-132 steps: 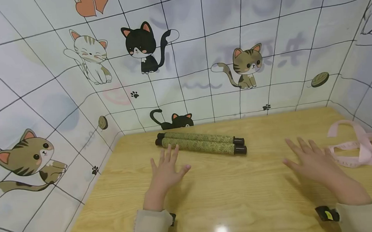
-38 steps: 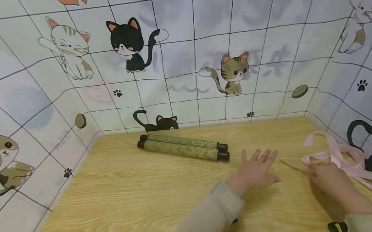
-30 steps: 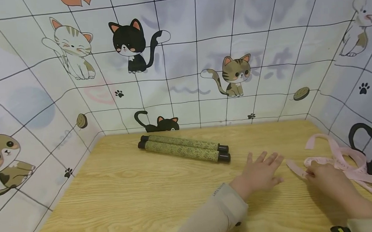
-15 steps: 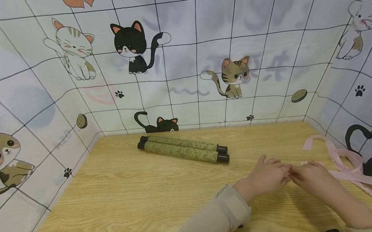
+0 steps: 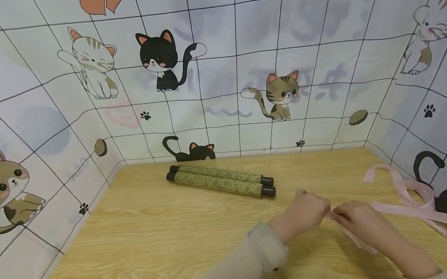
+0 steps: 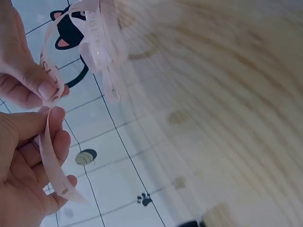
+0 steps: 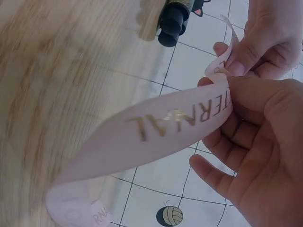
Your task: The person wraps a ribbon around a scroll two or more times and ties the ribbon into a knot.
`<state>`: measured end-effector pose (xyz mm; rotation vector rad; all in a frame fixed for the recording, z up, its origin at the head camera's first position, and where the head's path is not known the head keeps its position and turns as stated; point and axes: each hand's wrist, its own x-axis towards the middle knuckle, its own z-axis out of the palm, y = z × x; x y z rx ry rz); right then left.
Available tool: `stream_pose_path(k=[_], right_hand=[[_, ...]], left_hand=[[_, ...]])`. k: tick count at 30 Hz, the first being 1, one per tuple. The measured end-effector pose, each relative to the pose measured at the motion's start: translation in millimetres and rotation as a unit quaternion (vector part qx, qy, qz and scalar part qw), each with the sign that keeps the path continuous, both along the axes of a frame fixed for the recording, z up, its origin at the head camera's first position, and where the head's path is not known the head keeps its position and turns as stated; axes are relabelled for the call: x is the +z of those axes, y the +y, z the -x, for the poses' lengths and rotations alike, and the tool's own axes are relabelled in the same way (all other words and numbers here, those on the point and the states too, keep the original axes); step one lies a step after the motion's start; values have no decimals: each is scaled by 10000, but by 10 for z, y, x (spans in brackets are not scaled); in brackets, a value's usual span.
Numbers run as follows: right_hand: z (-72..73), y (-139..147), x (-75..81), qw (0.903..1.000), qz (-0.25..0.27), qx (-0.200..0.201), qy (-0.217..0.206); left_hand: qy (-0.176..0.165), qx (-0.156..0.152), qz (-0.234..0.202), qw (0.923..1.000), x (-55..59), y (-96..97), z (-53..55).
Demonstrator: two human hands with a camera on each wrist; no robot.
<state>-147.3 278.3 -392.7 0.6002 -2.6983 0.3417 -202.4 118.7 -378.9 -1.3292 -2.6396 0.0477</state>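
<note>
A pink ribbon (image 5: 414, 211) with gold printed letters runs from a loose heap at the table's right up to both hands. My left hand (image 5: 306, 211) pinches it close to its free end, which trails past the fingers in the left wrist view. Right beside it, my right hand (image 5: 361, 220) pinches the ribbon between thumb and forefinger, the two sets of fingertips nearly meeting. In the right wrist view a broad lettered stretch of the ribbon (image 7: 161, 127) bows away from the right hand (image 7: 265, 137) and curls at the bottom.
Two slim rolls (image 5: 218, 183) in green patterned cloth with black ends lie side by side at the back of the wooden table (image 5: 156, 237). A wall covering (image 5: 223, 71) printed with cats and a grid encloses the table's back and sides.
Both hands started apart and spread. The right hand picked up the ribbon's end, the left came across to it, and now both pinch it, shifted a little left. The rolls stayed put.
</note>
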Motion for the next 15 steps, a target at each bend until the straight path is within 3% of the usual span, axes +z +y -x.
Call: stream_pose_path(k=[8, 11, 15], right_hand=[[30, -92, 37, 9936, 39, -85, -1128], [31, -117, 26, 9927, -96, -9, -1201], [23, -148, -9, 9958, -187, 40, -899]], left_hand=[[-12, 444, -147, 9989, 9, -463, 137], [-112, 581, -225, 9980, -9, -666, 194], [-318, 832, -512, 9947, -47, -954, 287]])
